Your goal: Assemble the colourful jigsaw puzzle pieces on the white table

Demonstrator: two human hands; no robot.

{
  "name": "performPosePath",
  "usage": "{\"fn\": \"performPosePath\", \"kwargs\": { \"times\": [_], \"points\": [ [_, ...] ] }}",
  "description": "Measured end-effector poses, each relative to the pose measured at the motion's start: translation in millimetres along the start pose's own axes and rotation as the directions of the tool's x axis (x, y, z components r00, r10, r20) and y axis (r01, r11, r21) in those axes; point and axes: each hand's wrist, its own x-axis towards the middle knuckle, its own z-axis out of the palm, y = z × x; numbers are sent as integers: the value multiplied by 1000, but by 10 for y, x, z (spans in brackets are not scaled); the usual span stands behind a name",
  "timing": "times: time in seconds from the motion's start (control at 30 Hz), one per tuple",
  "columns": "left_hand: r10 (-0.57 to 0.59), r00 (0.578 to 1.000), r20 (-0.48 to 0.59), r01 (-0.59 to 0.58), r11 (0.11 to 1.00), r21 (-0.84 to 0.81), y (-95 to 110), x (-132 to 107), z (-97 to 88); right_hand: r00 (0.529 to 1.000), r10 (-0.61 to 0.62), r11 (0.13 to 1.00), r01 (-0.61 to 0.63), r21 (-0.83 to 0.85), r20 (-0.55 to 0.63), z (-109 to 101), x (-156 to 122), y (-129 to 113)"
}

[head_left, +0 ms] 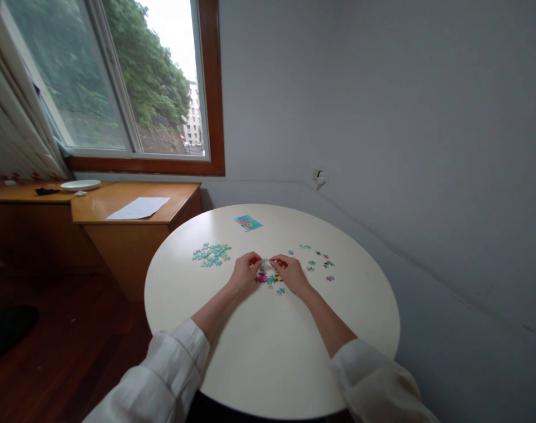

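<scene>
Pinching, all but closed, left hand (246, 270) and right hand (292, 275) hung close together at jigsaw pieces (261, 278), midway between the counter's (272, 352) left and right edges, anything gripped too small to tell.

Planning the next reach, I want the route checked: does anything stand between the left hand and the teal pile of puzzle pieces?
Nothing visible does. Only the white tabletop shows between the left hand and the near edge of the teal pile on its left.
</scene>
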Motion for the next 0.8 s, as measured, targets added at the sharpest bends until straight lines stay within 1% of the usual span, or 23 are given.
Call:
{"fn": "performPosePath", "kwargs": {
  "times": [0.37, 0.6, 0.8],
  "points": [
    [3, 1000, 31, -2, 1000, -21, 1, 0, 6, 1000, -7, 1000, 7, -19, -5, 2, -9, -25],
    [-13, 999, 50, 16, 999, -50, 29, -7, 12, 1000, 0, 1000, 0, -22, 4, 10, -7, 6],
    [-17, 999, 47, 20, 998, -60, 3, -4, 23, 1000, -5, 1000, 4, -30, -6, 14, -14, -11]
  ]
}}
